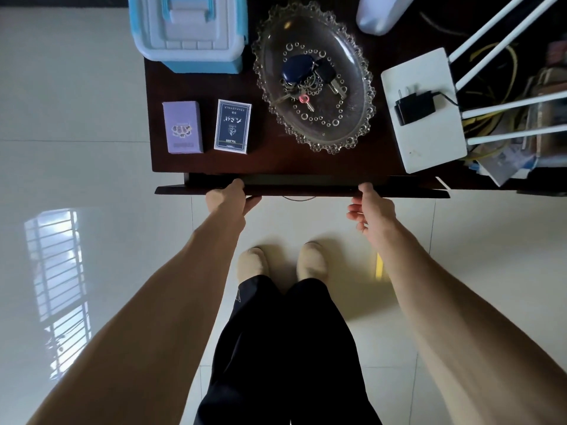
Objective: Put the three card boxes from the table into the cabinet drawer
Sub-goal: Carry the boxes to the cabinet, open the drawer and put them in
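The drawer (302, 189), at six o'clock below the table (306, 161), stands open only a crack. It looks rigid and probably slides with some weight, so its front edge is the place to hold. The left hand (228, 199) is clamped on that edge, thumb above, fingers beneath. The right hand (369, 207) touches the edge with its thumb, fingers loosely spread, holding nothing. At nine o'clock lie two card boxes, purple (183, 127) and navy (232, 126): light, stiff, easily pinched by their long sides. No third is visible.
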The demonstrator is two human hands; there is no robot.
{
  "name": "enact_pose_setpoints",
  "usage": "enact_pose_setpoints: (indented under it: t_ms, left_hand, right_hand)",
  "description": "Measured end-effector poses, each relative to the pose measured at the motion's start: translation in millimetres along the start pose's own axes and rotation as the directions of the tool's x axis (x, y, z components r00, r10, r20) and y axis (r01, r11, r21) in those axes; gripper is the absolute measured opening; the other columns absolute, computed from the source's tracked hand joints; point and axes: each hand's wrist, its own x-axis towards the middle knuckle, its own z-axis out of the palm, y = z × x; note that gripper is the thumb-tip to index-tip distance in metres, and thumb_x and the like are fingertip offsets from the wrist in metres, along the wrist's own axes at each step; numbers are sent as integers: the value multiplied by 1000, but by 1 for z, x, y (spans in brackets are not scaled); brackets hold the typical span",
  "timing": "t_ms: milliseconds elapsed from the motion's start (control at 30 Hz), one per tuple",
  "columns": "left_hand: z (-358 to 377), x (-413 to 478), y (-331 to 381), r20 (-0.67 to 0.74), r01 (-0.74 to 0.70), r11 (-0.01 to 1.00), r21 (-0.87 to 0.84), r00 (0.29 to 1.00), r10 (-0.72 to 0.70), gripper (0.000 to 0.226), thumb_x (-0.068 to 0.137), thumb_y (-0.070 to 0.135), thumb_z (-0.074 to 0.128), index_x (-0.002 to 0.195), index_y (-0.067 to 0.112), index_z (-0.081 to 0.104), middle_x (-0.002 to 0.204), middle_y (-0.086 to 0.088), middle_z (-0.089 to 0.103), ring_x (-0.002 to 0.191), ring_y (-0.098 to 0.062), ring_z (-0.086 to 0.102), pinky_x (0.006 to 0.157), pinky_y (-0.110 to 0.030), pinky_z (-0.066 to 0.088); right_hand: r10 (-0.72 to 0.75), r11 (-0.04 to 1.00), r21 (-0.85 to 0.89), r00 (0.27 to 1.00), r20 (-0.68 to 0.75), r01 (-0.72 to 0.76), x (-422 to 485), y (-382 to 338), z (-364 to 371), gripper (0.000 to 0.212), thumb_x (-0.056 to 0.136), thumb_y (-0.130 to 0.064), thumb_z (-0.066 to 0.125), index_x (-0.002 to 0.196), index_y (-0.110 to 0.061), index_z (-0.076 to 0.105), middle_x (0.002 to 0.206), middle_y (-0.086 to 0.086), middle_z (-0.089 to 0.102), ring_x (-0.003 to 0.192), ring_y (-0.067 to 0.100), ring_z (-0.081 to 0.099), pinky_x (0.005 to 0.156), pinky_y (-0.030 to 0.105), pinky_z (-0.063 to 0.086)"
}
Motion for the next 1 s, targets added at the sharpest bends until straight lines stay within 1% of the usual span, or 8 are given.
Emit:
enact_pose_setpoints:
  t_ms: [133,300,500,633,667,800,933,1000]
  left_hand:
    - [-2,1,-3,-21,-2,1000,28,1000,2,27,83,8,62,110,6,58,98,-13,74,56,-29,75,75,-44,64]
    - [-11,0,-13,-22,12,999,49,1000,-11,22,85,10,62,106,5,59,95,-15,75,57,-28,75,75,-46,63]
    - [-30,-6,-38,-62,67,996,60,996,-63,25,82,10,64,106,1,62,84,-16,76,57,-31,75,75,-47,63]
    - [-44,-10,-57,-107,86,993,85,991,-77,17,80,11,63,95,2,63,55,-8,73,52,-28,74,78,-46,62]
    - [-47,-11,-61,-115,86,992,87,990,-76,15,79,10,63,91,2,63,56,-8,73,51,-28,73,77,-45,62]
    - [-60,-16,-81,-118,77,993,89,991,-66,9,79,8,62,82,0,60,87,-19,74,49,-28,72,64,-41,64]
    - [-73,-19,-98,-131,98,990,101,988,-84,10,80,10,64,80,1,60,89,-18,74,57,-29,75,61,-35,64]
    - [-78,-21,-104,-134,113,988,105,986,-99,10,80,11,64,78,2,60,87,-17,74,58,-29,75,55,-31,63]
  right_hand:
    - [31,999,13,1000,-5,-31,0,1,1,34,89,-42,56,77,-11,64,63,2,62,54,14,58,46,25,32]
    - [53,998,27,998,-15,-53,-1,16,0,34,90,-41,57,76,-11,62,62,2,61,50,15,53,43,25,32]
    - [88,996,19,994,-63,-87,-7,49,-5,36,92,-44,57,81,-10,63,65,3,61,54,16,53,44,25,33]
    - [96,995,27,988,-118,-94,-13,73,-6,39,94,-46,57,80,-10,64,65,3,61,51,15,52,47,25,36]
    - [100,995,33,987,-125,-97,-14,79,-7,39,94,-46,57,80,-10,63,65,3,61,50,15,51,47,25,36]
    - [138,990,49,981,-136,-133,-20,99,-12,38,94,-42,58,76,-9,62,64,3,60,50,15,50,47,26,34]
    - [177,984,50,975,-134,-171,-24,116,-18,37,94,-40,58,75,-9,60,66,4,59,55,14,51,50,26,35]
    - [200,980,46,971,-133,-195,-25,124,-19,37,95,-40,58,77,-8,61,69,5,61,57,15,53,51,27,35]
